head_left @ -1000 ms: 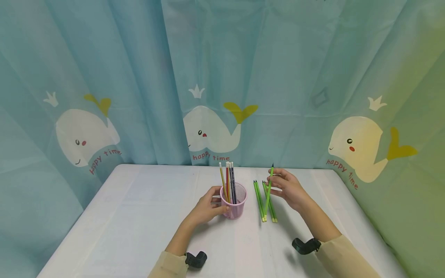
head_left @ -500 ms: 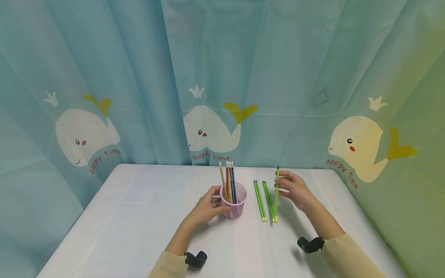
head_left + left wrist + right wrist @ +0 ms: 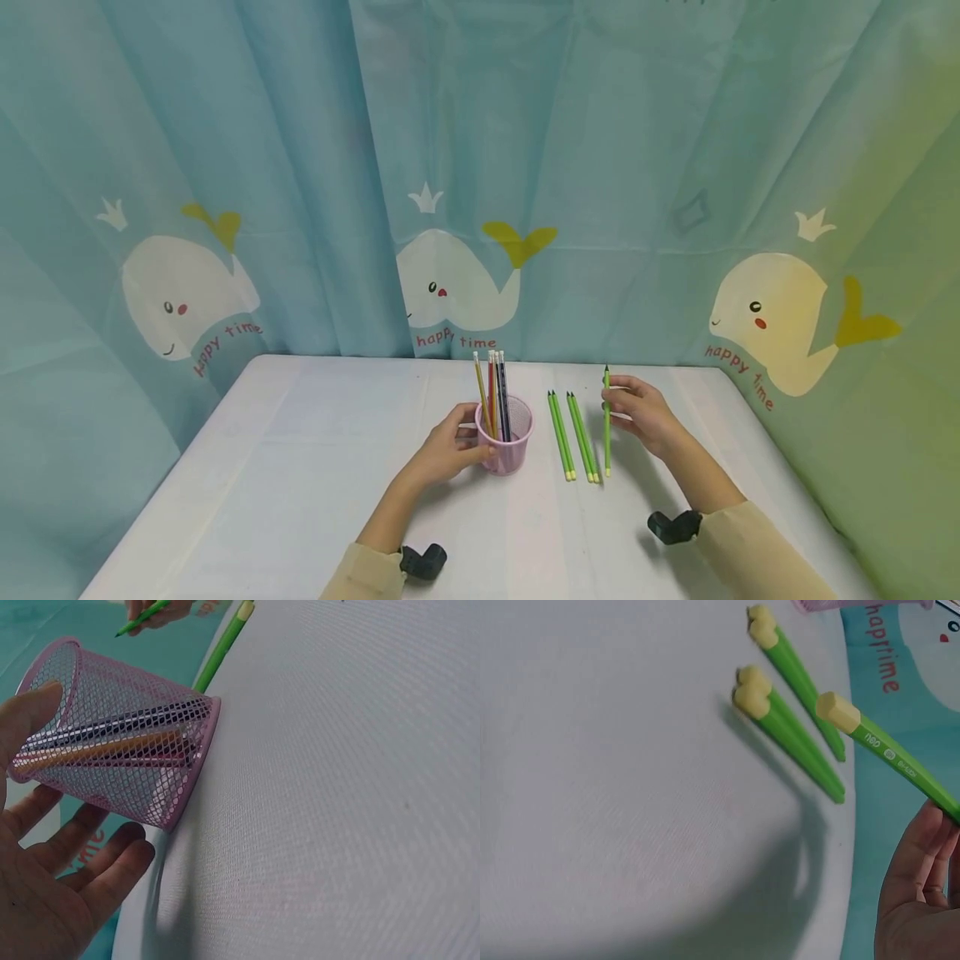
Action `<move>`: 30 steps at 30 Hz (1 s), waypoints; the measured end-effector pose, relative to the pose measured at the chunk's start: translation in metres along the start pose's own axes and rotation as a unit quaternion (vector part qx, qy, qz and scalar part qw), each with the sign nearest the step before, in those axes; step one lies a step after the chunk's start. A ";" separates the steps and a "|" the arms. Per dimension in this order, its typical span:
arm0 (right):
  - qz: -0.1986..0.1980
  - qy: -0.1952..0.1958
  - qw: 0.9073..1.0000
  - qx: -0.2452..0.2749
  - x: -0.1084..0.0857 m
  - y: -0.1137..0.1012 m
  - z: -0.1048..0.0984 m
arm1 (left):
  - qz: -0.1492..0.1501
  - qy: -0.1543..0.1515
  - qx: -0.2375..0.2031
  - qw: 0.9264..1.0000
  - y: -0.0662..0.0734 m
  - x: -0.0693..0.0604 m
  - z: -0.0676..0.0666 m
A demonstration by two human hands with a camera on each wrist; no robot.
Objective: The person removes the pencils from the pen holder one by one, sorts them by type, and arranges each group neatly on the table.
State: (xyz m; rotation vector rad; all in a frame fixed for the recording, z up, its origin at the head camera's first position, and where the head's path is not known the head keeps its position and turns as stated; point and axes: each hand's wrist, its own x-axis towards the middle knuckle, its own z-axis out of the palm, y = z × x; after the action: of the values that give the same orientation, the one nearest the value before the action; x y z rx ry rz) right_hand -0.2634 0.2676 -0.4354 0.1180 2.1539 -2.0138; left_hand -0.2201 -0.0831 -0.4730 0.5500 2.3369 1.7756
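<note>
The left hand (image 3: 447,450) grips a pink mesh cup (image 3: 510,457) by its left side; striped, red and yellow pencils (image 3: 492,392) stand in it. In the left wrist view the thumb lies over the rim of the cup (image 3: 112,742), its fingers along the side. The right hand (image 3: 645,414) pinches a green pencil (image 3: 607,425) near its dark tip, yellow end down. In the right wrist view this pencil (image 3: 900,761) is raised above the table. Left of it lie two pairs of green pencils, one (image 3: 561,437) nearer the cup, the other (image 3: 582,437) nearer the right hand.
A white cloth covers the table (image 3: 300,467). Behind it hangs a blue-green curtain (image 3: 630,167) printed with whales. A black wrist device (image 3: 423,562) sits at the left sleeve and another (image 3: 673,527) at the right sleeve.
The right hand has moved right with its green pencil, from over the right pair to beside it, and the pencil now stands nearly vertical in view. The left hand and cup have stayed put.
</note>
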 end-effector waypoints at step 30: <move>0.112 0.053 0.990 -0.068 0.026 0.034 -0.018 | -0.005 0.001 0.001 1.000 -0.001 0.001 0.001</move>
State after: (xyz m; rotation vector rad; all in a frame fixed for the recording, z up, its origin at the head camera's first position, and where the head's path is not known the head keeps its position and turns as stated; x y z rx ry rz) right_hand -0.2841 0.2861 -0.4727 0.4355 2.2207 -1.7692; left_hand -0.2210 -0.0825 -0.4742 0.5348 2.3399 1.7696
